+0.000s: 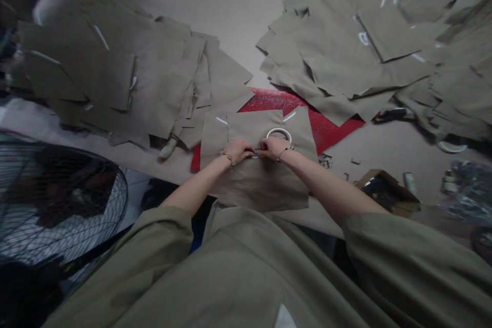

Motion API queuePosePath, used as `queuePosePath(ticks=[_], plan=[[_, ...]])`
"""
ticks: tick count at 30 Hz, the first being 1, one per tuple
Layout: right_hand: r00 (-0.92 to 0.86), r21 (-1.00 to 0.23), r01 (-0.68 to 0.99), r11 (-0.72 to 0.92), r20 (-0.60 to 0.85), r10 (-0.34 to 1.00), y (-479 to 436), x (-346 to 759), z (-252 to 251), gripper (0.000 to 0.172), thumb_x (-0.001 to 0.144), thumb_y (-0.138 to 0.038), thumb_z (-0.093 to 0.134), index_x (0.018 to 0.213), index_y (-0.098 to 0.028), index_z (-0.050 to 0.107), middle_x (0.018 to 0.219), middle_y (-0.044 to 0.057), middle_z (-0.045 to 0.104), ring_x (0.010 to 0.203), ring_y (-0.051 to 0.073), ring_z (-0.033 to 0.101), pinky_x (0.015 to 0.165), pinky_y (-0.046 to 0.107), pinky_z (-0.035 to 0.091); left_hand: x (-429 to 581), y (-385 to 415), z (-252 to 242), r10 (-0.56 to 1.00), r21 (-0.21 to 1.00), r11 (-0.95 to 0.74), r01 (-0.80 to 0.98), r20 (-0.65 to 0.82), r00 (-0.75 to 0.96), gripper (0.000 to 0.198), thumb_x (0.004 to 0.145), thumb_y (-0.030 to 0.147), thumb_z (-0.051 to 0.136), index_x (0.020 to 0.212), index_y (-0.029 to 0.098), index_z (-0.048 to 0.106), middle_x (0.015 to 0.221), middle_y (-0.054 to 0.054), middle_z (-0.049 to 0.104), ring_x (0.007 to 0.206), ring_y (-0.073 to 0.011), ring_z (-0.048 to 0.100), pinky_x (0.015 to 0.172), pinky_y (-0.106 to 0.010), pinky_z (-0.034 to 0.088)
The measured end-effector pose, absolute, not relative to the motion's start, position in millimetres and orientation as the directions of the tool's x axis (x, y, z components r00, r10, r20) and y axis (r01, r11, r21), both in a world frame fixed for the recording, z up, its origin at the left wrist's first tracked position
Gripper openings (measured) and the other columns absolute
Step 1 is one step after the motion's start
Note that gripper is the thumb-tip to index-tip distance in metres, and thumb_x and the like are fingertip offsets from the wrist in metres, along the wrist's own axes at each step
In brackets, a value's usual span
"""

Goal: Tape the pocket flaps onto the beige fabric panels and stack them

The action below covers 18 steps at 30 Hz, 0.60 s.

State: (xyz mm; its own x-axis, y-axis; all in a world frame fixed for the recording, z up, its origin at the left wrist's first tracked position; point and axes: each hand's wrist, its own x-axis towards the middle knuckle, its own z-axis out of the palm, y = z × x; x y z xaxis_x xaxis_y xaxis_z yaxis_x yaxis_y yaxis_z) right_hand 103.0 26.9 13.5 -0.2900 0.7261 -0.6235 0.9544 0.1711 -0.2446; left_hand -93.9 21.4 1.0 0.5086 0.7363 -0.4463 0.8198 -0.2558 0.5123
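A cut piece of khaki fabric [265, 184] lies in front of me, its near part reaching the table's edge. Two white marks show near its top corners. Near its middle, a small dark-and-white strip [256, 155], possibly a label, sits between my fingertips. My left hand [242, 150] is closed, pinching at the strip's left end. From the other side my right hand [273, 147], also closed, pinches at its right end; the fingertips partly hide it. A white ring [279, 130] lies on the fabric just behind my right hand, which covers its lower part. Red material [330, 130] shows beneath the fabric.
Piles of khaki pieces lie at left [126, 66] and right [346, 46]. A small open cardboard box [388, 192] and a clear plastic bag [471, 189] are at right. Small metal-looking bits [326, 160] lie near the fabric. A fan [61, 205] stands at lower left.
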Motion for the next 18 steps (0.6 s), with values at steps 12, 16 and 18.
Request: queuePosePath(ticks=[12,16,18], plan=[[-0.341,-0.285,0.937,0.204,-0.606,0.719,24,103,14,0.043,0.09,-0.06,0.066,0.103,-0.02,0.073,0.105,0.014,0.073,0.094,0.026,0.069,0.078,0.03,0.048,-65,47,2,0.735,0.321,-0.194,0.927,-0.578,0.354,0.03,0.069,0.048,0.086,0.083,0.025,0.072,0.08,0.0,0.073,0.076,-0.017,0.066,0.064,-0.022,0.042],[-0.436,-0.323,0.897,0.301,-0.541,0.719,23,109,9,0.039,0.095,-0.053,0.061,0.111,-0.018,0.07,0.11,0.014,0.072,0.098,0.025,0.068,0.081,0.03,0.047,-60,42,6,0.728,0.299,-0.198,0.933,-0.593,0.345,0.028,0.073,0.045,0.085,0.084,0.024,0.071,0.083,-0.002,0.074,0.079,-0.0179,0.067,0.067,-0.023,0.044],[-0.486,-0.341,0.872,0.351,-0.512,0.708,22,115,12,0.035,0.097,-0.045,0.06,0.116,-0.017,0.069,0.113,0.014,0.072,0.102,0.026,0.068,0.084,0.03,0.047,-59,37,8,0.755,0.305,-0.17,0.937,-0.571,0.323,0.026,0.075,0.043,0.083,0.087,0.022,0.072,0.085,-0.004,0.074,0.081,-0.0193,0.068,0.07,-0.025,0.046]])
